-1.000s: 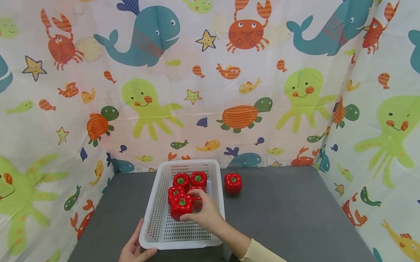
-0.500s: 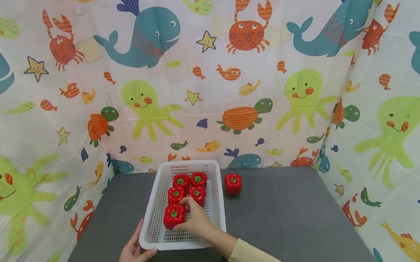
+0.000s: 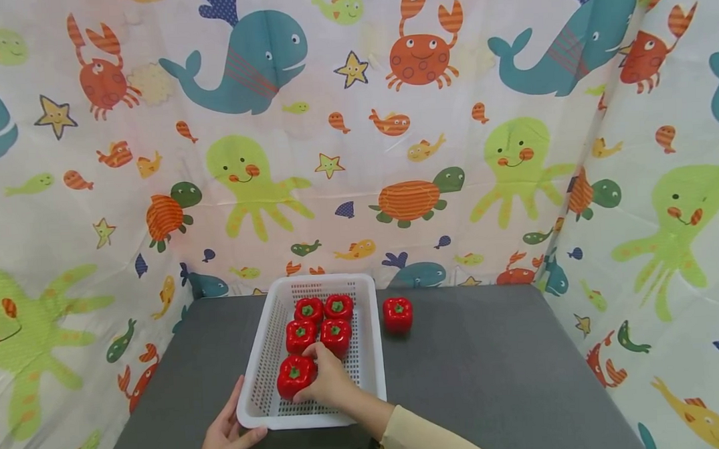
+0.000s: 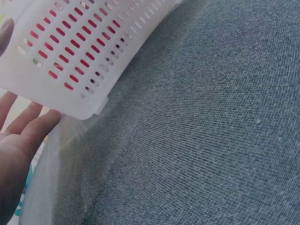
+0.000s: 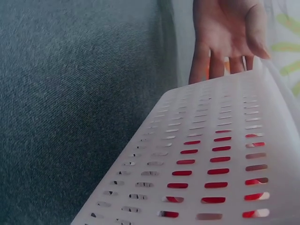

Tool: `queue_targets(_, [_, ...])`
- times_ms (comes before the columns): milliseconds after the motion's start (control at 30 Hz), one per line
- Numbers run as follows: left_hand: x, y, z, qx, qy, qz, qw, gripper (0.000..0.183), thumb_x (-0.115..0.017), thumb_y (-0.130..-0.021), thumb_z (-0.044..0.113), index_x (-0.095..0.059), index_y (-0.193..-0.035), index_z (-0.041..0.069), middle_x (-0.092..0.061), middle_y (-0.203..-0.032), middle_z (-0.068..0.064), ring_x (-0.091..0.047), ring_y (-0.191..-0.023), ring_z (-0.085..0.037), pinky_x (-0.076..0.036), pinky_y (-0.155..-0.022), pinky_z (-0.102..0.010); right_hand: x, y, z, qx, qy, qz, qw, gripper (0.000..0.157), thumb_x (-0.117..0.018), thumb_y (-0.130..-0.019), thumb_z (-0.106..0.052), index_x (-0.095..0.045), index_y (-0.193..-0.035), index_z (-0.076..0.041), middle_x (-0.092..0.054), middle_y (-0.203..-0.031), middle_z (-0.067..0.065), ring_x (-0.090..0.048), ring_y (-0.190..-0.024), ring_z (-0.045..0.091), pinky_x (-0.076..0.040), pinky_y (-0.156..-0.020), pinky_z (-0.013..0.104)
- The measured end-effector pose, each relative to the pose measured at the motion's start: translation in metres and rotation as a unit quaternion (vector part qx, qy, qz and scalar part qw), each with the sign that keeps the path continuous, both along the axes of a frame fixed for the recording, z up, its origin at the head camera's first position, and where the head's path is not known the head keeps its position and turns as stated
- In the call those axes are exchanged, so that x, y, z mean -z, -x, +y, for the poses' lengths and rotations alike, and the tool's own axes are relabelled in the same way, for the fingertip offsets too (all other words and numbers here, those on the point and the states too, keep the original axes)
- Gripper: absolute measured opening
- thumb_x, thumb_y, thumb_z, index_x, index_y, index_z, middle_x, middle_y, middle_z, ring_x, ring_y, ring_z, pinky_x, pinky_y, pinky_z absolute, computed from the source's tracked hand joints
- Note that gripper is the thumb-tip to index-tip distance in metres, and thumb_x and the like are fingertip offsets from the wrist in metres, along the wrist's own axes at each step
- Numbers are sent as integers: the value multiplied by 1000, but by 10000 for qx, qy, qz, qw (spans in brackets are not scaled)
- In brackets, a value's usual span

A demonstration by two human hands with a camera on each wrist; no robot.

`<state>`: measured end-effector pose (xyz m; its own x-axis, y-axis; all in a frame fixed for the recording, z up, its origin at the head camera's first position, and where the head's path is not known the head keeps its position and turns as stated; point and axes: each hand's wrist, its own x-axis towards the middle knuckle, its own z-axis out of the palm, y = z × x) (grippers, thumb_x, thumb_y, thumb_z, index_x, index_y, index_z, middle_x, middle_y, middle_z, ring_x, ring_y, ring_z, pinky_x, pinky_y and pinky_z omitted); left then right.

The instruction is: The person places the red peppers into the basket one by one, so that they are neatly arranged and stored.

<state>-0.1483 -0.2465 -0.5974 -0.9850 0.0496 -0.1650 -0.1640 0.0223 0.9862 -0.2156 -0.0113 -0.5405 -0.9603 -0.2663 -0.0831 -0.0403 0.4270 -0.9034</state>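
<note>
In the head view, my right hand (image 3: 329, 382) grips a red bell pepper (image 3: 296, 376) between thumb and fingers, inside the front half of a white perforated basket (image 3: 372, 378). Several other red bell peppers stand in two rows behind it, one of them this pepper (image 3: 336, 335) close to my fingertips. At the basket's front left corner, my left hand (image 3: 224, 437) touches the rim with thumb and fingers spread. The left wrist view has its fingers (image 4: 35, 124) beside the basket wall (image 4: 56, 89); the right wrist view has that hand beyond the far end of the basket.
One more red bell pepper (image 3: 397, 315) stands on the dark grey table (image 3: 481, 380), just right of the basket. A white curtain (image 3: 359, 218) printed with sea animals hangs behind the table and along both sides.
My right hand has brought its pepper toward the front left of the basket, uncovering the peppers behind. The left hand stays at the corner.
</note>
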Motion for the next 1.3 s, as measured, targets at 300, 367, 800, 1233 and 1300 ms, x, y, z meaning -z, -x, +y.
queue_targets(300, [-1, -1, -1, 18, 15, 67, 10000, 104, -79, -87, 11, -10, -164, 28, -18, -169, -9, -41, -143, -15, -53, -100, -30, 2, -1, -6, 107, -427, -15, 9990, 72, -96, -64, -20, -50, -119, -24, -59, -121, -4, -58, -115, 20, -60, -89, 46])
queue_targets(367, [-1, -1, -1, 3, -14, 78, 10000, 105, -79, -87, 11, -10, -164, 27, -18, -169, -9, -48, -133, 1, -53, -99, -29, 3, -1, -7, 143, -482, -29, 9987, 73, -96, -64, -19, -49, -119, -24, -59, -120, -4, -58, -114, 20, -60, -88, 46])
queue_targets(800, [0, 0, 1, 70, -87, 165, 9998, 104, -77, -88, 10, -7, -164, 23, -13, -170, -8, -22, -150, -34, -51, -101, -27, 6, 1, -9, 173, -654, 23, 9977, 82, -96, -63, -17, -46, -127, -23, -59, -124, -2, -60, -116, 21, -58, -93, 47])
queue_targets(1233, [1, 1, 1, 36, -100, 169, 9998, 104, -79, -87, 9, -10, -164, 25, -17, -169, -9, -42, -141, -11, -52, -100, -28, -1, -2, -4, 189, -602, 346, 9974, 87, -96, -65, -18, -44, -135, -22, -59, -131, 1, -59, -119, 23, -58, -94, 50])
queue_targets(1300, [2, 1, 0, 57, -89, 235, 9997, 104, -79, -87, 9, -10, -164, 24, -16, -169, -11, -46, -132, 4, -52, -100, -28, -2, -2, -3, 235, -562, 390, 9974, 86, -95, -66, -19, -44, -135, -20, -60, -131, 2, -59, -120, 24, -56, -96, 50])
